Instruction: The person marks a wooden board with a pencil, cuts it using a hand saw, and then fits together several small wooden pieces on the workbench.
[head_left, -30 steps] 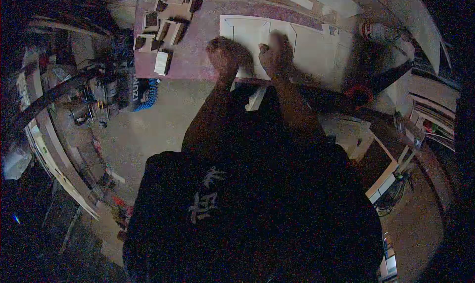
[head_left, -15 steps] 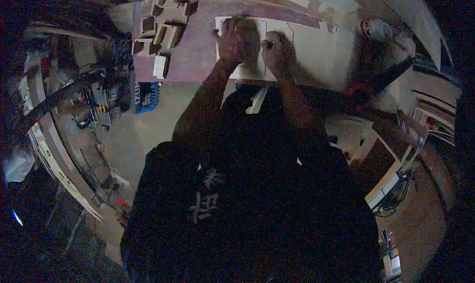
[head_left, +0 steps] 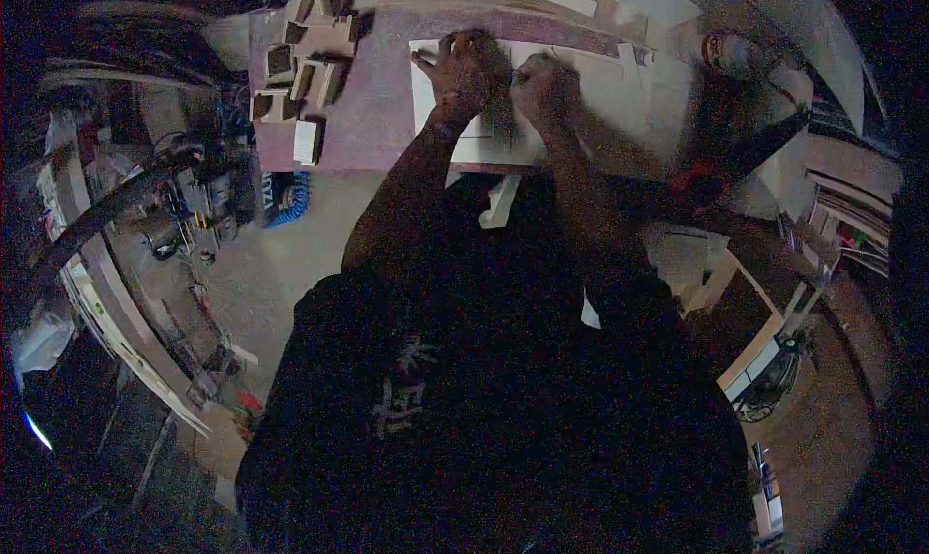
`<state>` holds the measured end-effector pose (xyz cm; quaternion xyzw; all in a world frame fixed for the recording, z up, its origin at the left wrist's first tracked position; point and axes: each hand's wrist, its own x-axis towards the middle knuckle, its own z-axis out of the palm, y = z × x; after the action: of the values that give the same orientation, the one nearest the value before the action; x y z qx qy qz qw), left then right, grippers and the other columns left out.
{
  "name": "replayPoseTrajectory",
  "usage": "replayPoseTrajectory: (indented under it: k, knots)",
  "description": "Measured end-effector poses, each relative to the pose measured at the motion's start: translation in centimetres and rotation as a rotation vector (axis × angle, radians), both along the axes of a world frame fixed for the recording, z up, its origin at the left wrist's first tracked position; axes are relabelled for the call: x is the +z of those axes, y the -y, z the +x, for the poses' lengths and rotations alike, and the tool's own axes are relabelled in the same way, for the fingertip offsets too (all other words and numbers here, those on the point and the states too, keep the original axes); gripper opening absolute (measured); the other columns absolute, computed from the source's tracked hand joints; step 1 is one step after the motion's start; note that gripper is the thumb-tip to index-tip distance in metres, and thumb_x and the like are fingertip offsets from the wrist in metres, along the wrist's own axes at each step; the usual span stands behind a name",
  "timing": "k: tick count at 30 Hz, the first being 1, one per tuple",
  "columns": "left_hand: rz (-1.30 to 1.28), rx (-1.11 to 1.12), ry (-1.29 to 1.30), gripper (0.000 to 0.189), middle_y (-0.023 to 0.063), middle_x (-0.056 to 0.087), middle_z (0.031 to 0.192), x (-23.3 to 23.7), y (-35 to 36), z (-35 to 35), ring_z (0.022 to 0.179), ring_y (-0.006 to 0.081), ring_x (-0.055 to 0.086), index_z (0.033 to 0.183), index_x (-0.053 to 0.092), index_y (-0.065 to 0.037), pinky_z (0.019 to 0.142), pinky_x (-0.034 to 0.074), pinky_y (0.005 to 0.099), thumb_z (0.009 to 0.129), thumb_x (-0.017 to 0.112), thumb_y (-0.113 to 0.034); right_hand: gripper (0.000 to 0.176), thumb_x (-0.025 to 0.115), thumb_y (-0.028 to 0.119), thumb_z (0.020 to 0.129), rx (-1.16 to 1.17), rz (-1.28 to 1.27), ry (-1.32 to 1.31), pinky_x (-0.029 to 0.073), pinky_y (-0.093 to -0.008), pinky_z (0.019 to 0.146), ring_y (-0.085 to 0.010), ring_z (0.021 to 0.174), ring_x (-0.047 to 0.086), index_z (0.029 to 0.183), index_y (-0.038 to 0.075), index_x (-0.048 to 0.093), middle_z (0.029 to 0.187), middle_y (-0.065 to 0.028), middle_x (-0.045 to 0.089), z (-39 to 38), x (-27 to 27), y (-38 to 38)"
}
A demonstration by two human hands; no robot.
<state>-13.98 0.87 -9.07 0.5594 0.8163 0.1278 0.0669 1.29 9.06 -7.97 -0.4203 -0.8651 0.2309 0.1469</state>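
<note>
Panel (head_left: 619, 99), white, lies on the surface (head_left: 377, 104) at top centre of the frame. Left hand (head_left: 466, 70) presses on it, fingers spread apart; right hand (head_left: 545, 89) touches it just beside, fingers blurred, state unclear. Blocks (head_left: 300, 60) sit upper left.

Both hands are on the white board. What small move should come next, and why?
Probably slide the right hand a little along the board while the left hand pins it: the left hand lies spread flat there, the right hand close beside it, blurred.
</note>
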Motion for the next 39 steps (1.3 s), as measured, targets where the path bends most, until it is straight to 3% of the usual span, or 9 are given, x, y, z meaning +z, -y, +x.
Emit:
replayPoseTrajectory:
  k: [5, 8, 16, 20, 23, 26, 31, 35, 39]
  knots:
    - [0.039, 0.059, -0.04, 0.049, 0.0031, 0.049, 0.135, -0.7, -0.3, 0.5, 0.134, 0.0259, 0.036, 0.124, 0.059, -0.019, 0.099, 0.011, 0.0843, 0.083, 0.06, -0.045, 0.009, 0.068, 0.008, 0.065, 0.084, 0.199, -0.211, 0.05, -0.045, 0.064, -0.0349, 0.066, 0.063, 0.071, 0.008, 0.063, 0.071, -0.0136, 0.063, 0.4, -5.0, -0.8]
    - [-0.09, 0.056, -0.121, 0.05, 0.0032, 0.05, 0.135, -0.2, -0.8, 0.6, 0.134, 0.0256, 0.036, 0.124, 0.06, -0.021, 0.099, 0.009, 0.0849, 0.082, 0.061, -0.047, 0.008, 0.068, 0.008, 0.065, 0.056, 0.065, -0.069, 0.051, -0.0443, 0.067, -0.0349, 0.071, 0.064, 0.071, 0.008, 0.063, 0.072, -0.0126, 0.063, -0.2, 0.0, -0.5]
    - [-0.124, 0.12, -0.284, 0.048, 0.0061, 0.048, 0.134, -1.4, -2.2, 1.7, 0.134, 0.0342, 0.034, 0.127, 0.059, -0.024, 0.101, 0.006, 0.0849, 0.085, 0.059, -0.047, 0.021, 0.069, 0.01, 0.061, -0.03, -0.001, -0.236, 0.052, -0.0439, 0.074, -0.0369, 0.078, 0.064, 0.081, 0.006, 0.064, 0.078, -0.0157, 0.065, 0.7, -0.7, 0.1]
    - [-0.017, 0.128, -0.098, 0.054, 0.0061, 0.046, 0.138, -0.5, -3.0, 2.3, 0.134, 0.0325, 0.034, 0.13, 0.057, -0.023, 0.102, 0.009, 0.0813, 0.083, 0.061, -0.049, 0.02, 0.069, 0.01, 0.059, -0.114, 0.125, -0.219, 0.053, -0.0455, 0.074, -0.0374, 0.076, 0.065, 0.079, 0.006, 0.067, 0.076, -0.0144, 0.065, 0.8, -5.2, -0.1]
    - [-0.048, 0.035, -0.129, 0.054, 0.0046, 0.045, 0.142, -1.9, -3.5, 1.9, 0.134, 0.0304, 0.036, 0.131, 0.056, -0.023, 0.103, 0.012, 0.0778, 0.083, 0.06, -0.048, 0.016, 0.068, 0.01, 0.058, -0.065, 0.02, -0.083, 0.053, -0.0468, 0.072, -0.0368, 0.072, 0.065, 0.074, 0.007, 0.067, 0.073, -0.0132, 0.065, 0.4, -1.3, -0.3]
    - [-0.003, 0.007, -0.086, 0.05, 0.0032, 0.046, 0.142, -1.6, -3.6, 2.0, 0.132, 0.0283, 0.039, 0.131, 0.057, -0.023, 0.102, 0.015, 0.0748, 0.085, 0.059, -0.044, 0.013, 0.067, 0.011, 0.059, -0.099, 0.21, -0.272, 0.052, -0.0457, 0.068, -0.036, 0.069, 0.063, 0.071, 0.007, 0.065, 0.071, -0.0136, 0.064, 0.1, -3.0, 0.1]
    - [0.127, 0.038, -0.08, 0.049, 0.0027, 0.048, 0.141, -1.7, -3.6, 2.0, 0.126, 0.028, 0.044, 0.132, 0.057, -0.023, 0.099, 0.019, 0.0725, 0.086, 0.058, -0.041, 0.013, 0.069, 0.016, 0.063, 0.027, 0.183, -0.067, 0.05, -0.0456, 0.065, -0.0353, 0.067, 0.062, 0.071, 0.007, 0.063, 0.07, -0.0132, 0.062, 0.3, -2.1, -0.3]
    - [0.106, 0.051, -0.11, 0.049, 0.0035, 0.049, 0.14, -2.1, -3.9, 2.1, 0.128, 0.0287, 0.044, 0.132, 0.057, -0.024, 0.101, 0.019, 0.072, 0.086, 0.058, -0.039, 0.029, 0.077, 0.032, 0.063, 0.009, -0.107, 0.271, 0.055, -0.0469, 0.077, -0.0366, 0.081, 0.068, 0.079, 0.009, 0.072, 0.084, -0.0157, 0.068, -0.4, 0.2, -1.5]
    - [0.182, 0.062, -0.136, 0.051, 0.0064, 0.048, 0.141, -3.2, -3.9, 1.7, 0.131, 0.029, 0.042, 0.133, 0.057, -0.027, 0.101, 0.018, 0.0742, 0.083, 0.06, -0.04, 0.021, 0.069, 0.022, 0.074, 0.042, 0.082, -0.103, 0.05, -0.0426, 0.067, -0.0352, 0.072, 0.062, 0.087, 0.006, 0.065, 0.079, -0.0157, 0.063, 1.4, -5.5, -0.2]
